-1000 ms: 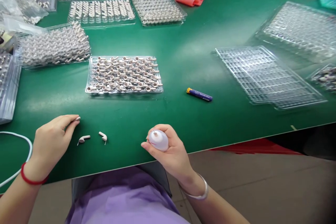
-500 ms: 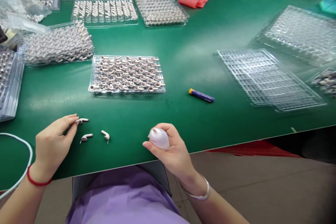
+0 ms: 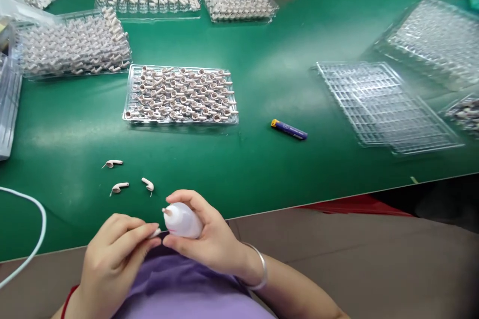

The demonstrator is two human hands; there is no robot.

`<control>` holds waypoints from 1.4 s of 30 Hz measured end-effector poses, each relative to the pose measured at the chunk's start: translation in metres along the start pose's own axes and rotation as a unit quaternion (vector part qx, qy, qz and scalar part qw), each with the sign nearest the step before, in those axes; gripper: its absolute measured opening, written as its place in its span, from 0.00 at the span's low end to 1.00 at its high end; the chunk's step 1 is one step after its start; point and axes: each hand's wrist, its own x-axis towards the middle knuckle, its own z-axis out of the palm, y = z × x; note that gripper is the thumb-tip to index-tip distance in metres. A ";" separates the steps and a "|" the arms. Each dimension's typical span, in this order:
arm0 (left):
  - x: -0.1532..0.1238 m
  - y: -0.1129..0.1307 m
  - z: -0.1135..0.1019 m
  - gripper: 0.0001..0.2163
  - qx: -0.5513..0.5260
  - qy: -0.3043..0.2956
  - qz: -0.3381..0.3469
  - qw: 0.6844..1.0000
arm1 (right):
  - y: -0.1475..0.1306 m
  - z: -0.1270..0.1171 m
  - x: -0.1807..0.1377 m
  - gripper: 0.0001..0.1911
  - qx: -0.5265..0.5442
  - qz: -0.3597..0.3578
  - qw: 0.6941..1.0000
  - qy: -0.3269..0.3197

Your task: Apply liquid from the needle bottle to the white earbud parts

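In my right hand point(image 3: 209, 237) is a small translucent white squeeze bottle point(image 3: 184, 222), tilted with its brownish nozzle tip toward the left. My left hand point(image 3: 118, 254) pinches a small white piece point(image 3: 155, 233) between thumb and fingers, close beside the bottle at the table's front edge. Most of that piece is hidden by the fingers, so its kind is unclear. Beyond my hands, three white earbud shells lie loose on the table: an upper one point(image 3: 113, 164), a lower one point(image 3: 119, 188) and a right one point(image 3: 147, 185). Each has a thin bit sticking out.
A clear tray of earbud shells point(image 3: 181, 94) lies ahead on the green table point(image 3: 262, 169). Fuller stacked trays point(image 3: 75, 45) are behind left. A purple glue stick-like tube point(image 3: 289, 129) and clear trays point(image 3: 385, 104) lie right. A white cable point(image 3: 39, 209) curves at left.
My left hand has left the upper earbud shell and come toward my body, now pinching a small white piece. My right hand has brought the bottle left and nearer. The view has shifted slightly.
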 end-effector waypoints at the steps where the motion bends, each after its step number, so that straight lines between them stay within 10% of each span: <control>1: 0.000 0.002 0.001 0.13 -0.014 -0.009 -0.001 1.000 | -0.001 0.002 0.002 0.24 0.018 0.006 1.000 -0.012; 42: -0.001 -0.005 0.004 0.12 -0.035 -0.013 0.037 0.999 | 0.006 -0.006 -0.002 0.24 0.073 0.011 0.996 -0.050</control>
